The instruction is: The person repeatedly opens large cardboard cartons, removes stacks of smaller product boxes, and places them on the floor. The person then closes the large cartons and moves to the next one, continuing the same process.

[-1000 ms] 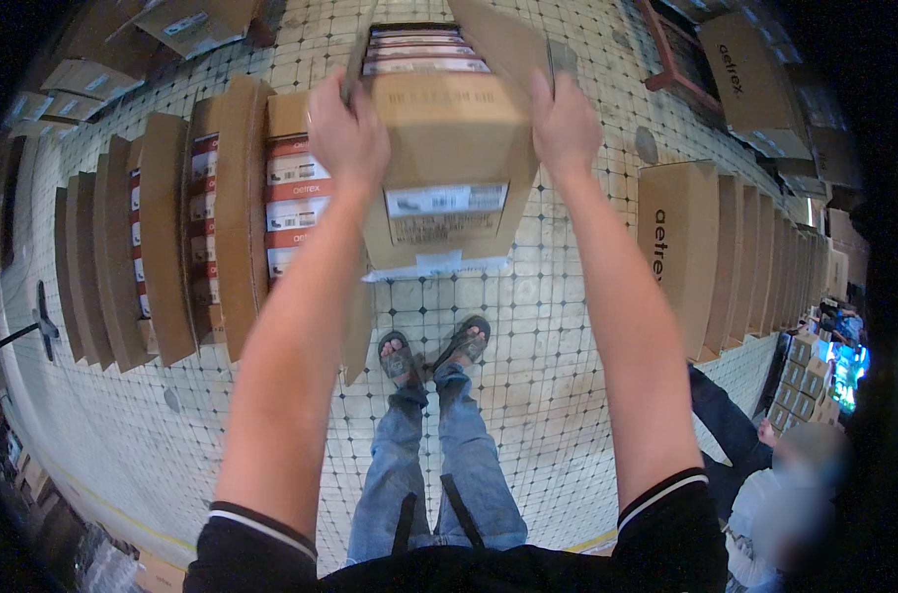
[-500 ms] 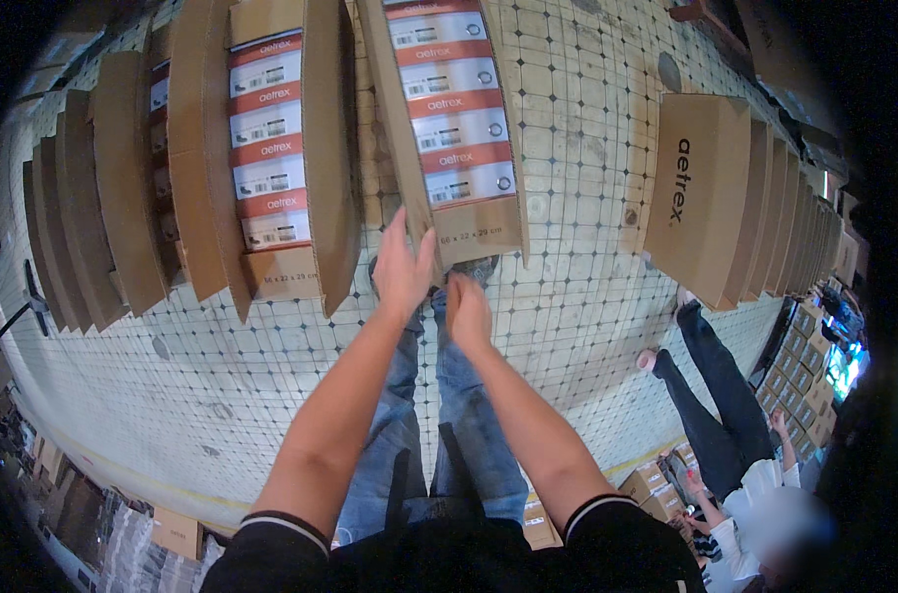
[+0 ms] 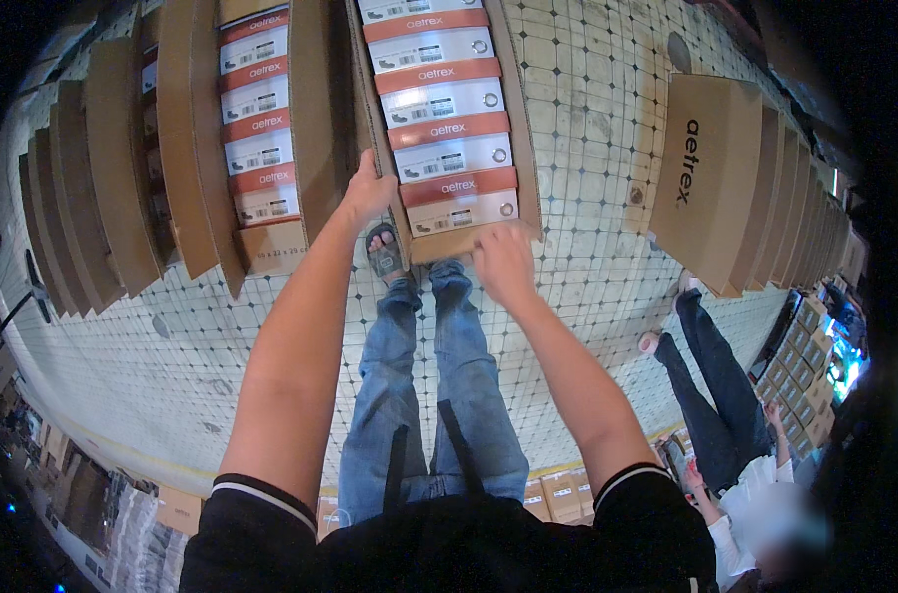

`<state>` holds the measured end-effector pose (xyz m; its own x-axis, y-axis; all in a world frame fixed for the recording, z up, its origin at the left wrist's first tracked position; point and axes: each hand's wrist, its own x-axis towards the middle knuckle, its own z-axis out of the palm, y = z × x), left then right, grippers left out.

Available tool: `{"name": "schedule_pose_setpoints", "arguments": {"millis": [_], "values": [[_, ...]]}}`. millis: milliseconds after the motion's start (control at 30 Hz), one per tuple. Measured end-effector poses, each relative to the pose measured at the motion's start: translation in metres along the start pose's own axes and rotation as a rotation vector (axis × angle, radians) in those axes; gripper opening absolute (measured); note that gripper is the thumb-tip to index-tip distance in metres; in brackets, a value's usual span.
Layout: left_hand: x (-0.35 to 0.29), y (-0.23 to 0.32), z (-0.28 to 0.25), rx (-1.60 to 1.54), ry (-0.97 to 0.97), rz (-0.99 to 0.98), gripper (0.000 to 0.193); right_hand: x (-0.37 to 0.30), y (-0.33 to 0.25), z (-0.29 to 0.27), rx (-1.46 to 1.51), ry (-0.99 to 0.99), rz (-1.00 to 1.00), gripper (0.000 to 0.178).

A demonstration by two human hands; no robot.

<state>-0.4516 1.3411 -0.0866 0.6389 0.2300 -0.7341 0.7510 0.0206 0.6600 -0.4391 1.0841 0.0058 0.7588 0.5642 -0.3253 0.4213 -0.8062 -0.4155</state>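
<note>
In front of my legs stands an open carton with its long side flaps raised. Inside it is a row of white shoe boxes with red-orange lids. My left hand rests against the outside of the carton's left flap, a finger stretched out and the thumb apart. At the near end, my right hand has its fingers curled over the carton's short end flap, towards the right corner. The grip of its fingertips is partly hidden.
More open cartons stand in a row to the left, some showing shoe boxes. Another row of cartons is at the right on the tiled floor. Lower right, a person in dark trousers sits near stacked boxes.
The carton's left flap has swung outward, showing the shoe boxes more fully. My left hand has moved up and left; my right hand has moved right along the near end flap.
</note>
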Motion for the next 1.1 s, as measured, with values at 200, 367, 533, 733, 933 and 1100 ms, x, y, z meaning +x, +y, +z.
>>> {"name": "schedule_pose_setpoints", "arguments": {"millis": [200,367,533,733,933,1100], "values": [[-0.002,0.004,0.006,-0.041,0.007,-0.034,0.061,-0.035,0.02,0.003,0.126,-0.004,0.018,0.016],[0.005,-0.009,0.005,-0.091,0.007,0.056,0.059,-0.015,0.024,-0.004,0.367,0.019,0.166,0.017],[0.01,-0.017,0.009,-0.063,0.021,0.039,0.058,0.027,0.034,-0.027,0.282,0.34,0.187,0.033],[0.0,-0.003,0.011,0.009,0.067,0.029,0.06,0.083,0.058,-0.025,0.244,-0.09,0.36,0.066],[-0.008,0.005,0.008,-0.029,0.048,0.029,0.06,0.088,0.098,-0.042,0.362,-0.294,0.462,0.068],[-0.012,0.01,0.007,-0.104,0.003,0.026,0.058,0.087,0.106,-0.038,0.298,-0.271,0.422,0.066]]}}
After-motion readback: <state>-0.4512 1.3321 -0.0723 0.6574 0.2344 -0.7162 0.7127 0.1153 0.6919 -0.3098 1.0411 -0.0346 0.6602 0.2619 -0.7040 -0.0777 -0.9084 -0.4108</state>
